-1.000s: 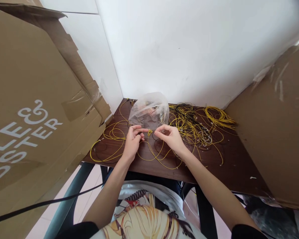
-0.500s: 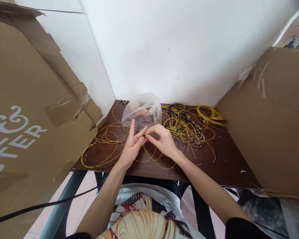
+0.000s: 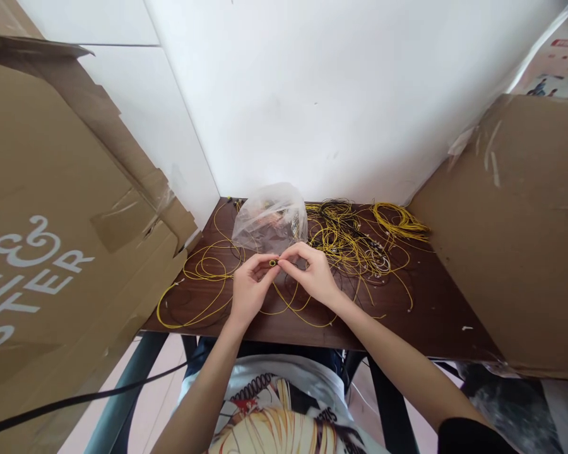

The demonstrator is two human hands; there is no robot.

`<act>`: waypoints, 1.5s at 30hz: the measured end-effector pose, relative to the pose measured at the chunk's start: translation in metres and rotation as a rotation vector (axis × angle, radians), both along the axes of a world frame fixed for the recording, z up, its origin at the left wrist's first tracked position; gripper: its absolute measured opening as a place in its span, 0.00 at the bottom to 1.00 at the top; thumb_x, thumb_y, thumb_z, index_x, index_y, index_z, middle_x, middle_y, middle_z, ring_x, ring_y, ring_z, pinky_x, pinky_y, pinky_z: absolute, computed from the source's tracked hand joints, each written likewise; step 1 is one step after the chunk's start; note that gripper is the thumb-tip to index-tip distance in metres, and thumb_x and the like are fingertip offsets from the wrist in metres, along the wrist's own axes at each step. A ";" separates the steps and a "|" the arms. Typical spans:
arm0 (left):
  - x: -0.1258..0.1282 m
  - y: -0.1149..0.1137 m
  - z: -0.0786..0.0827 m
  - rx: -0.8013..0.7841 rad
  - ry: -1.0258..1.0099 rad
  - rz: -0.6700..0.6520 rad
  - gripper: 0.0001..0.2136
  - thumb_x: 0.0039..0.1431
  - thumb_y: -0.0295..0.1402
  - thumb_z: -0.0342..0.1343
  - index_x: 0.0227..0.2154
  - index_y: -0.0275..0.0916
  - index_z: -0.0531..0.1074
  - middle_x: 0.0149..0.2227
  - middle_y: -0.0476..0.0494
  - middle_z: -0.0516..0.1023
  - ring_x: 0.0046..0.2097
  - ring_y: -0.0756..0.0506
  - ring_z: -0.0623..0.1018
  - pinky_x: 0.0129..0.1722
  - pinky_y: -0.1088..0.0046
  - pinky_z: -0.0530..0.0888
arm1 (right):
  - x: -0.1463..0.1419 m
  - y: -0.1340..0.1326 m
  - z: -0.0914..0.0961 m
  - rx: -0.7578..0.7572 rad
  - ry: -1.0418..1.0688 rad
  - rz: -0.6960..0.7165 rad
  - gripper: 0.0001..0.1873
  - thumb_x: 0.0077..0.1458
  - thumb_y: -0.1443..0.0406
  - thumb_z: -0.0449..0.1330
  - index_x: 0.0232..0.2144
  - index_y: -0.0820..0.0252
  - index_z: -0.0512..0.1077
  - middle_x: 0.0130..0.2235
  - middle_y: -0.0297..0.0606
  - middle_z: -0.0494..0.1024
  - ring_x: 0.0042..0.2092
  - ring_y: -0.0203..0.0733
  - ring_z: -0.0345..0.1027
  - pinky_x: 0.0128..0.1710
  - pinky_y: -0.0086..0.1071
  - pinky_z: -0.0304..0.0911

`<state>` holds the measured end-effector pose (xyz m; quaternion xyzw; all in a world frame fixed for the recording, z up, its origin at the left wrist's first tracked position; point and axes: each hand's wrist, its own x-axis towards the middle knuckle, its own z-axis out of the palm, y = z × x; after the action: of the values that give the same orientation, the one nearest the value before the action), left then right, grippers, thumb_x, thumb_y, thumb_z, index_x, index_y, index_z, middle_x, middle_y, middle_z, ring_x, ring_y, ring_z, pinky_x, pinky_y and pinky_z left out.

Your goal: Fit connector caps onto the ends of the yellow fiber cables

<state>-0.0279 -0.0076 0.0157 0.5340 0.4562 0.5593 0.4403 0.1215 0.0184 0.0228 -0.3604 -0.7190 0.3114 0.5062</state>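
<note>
Your left hand (image 3: 248,289) and right hand (image 3: 312,277) meet over the dark table (image 3: 435,315), fingertips pinching one small yellow coil (image 3: 272,262) between them. Clear plastic bag (image 3: 271,217) sits just beyond the pinch. Loose yellow wire (image 3: 203,271) lies left of it, tangled wire pile (image 3: 355,236) right.

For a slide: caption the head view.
Left hand and right hand pinch a small yellow coil over a wire-strewn table.

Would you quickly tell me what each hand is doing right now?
Left hand: closed, pinching the yellow wire.
Right hand: closed, pinching the same wire.
</note>
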 end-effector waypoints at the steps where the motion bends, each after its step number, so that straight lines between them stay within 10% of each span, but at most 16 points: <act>1: 0.000 0.000 0.000 0.021 0.016 0.014 0.09 0.51 0.34 0.62 0.34 0.36 0.76 0.37 0.42 0.78 0.39 0.46 0.77 0.42 0.71 0.74 | 0.000 0.000 0.000 -0.034 0.022 0.011 0.03 0.54 0.65 0.60 0.30 0.59 0.73 0.31 0.36 0.75 0.33 0.36 0.68 0.35 0.31 0.64; 18: 0.000 0.011 -0.013 0.134 -0.084 -0.003 0.06 0.51 0.31 0.61 0.34 0.38 0.76 0.33 0.47 0.76 0.33 0.50 0.76 0.34 0.76 0.74 | 0.003 0.006 0.003 -0.639 0.347 0.193 0.11 0.40 0.61 0.67 0.23 0.63 0.73 0.27 0.36 0.77 0.29 0.34 0.68 0.30 0.29 0.65; 45: -0.001 0.004 -0.014 0.385 0.375 0.027 0.05 0.56 0.25 0.56 0.34 0.38 0.75 0.31 0.48 0.74 0.30 0.53 0.71 0.30 0.78 0.68 | 0.018 0.013 0.000 -0.683 0.109 0.258 0.07 0.42 0.65 0.64 0.25 0.65 0.75 0.25 0.34 0.75 0.27 0.31 0.65 0.32 0.29 0.61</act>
<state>-0.0292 -0.0040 0.0021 0.6962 0.4219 0.5329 0.2310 0.1400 0.0317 0.0227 -0.3979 -0.5850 0.6135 0.3507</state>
